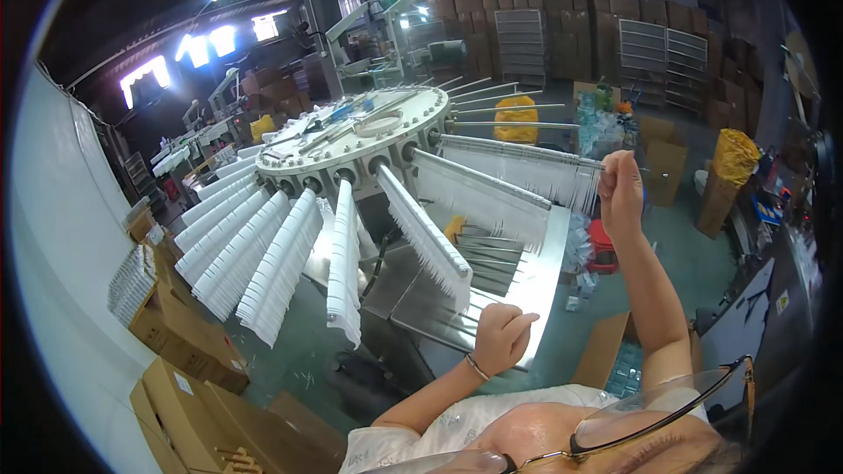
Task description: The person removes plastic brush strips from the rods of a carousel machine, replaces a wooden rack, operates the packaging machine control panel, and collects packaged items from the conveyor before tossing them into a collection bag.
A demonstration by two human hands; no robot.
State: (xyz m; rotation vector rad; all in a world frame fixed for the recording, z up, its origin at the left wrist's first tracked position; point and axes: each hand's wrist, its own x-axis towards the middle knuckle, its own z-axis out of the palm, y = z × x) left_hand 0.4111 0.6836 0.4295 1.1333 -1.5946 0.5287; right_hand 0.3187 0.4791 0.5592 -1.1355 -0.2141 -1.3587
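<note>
A round white machine table (pixel 366 155) carries rods that radiate from its rim. My right hand (pixel 620 193) is raised, its fingers closed around the outer end of a rod (pixel 527 149) from which a row of thin white pieces (pixel 518 171) hangs. Nearer to me, my left hand (pixel 505 336) is closed above the edge of a metal tray (pixel 546 276); what it holds, if anything, is hidden. Several bare rods (pixel 487 254) lie over that tray. Another loaded rod (pixel 430 233), fringed with white pieces, slopes down just left of my left hand.
More rods with white pieces (pixel 285 268) stick out toward the left. Bare rods (pixel 509 109) point right at the back. Cardboard boxes (pixel 189 395) stand at lower left, and an open carton (pixel 608 347) is beside my right arm. A red stool (pixel 602 246) stands beyond the tray.
</note>
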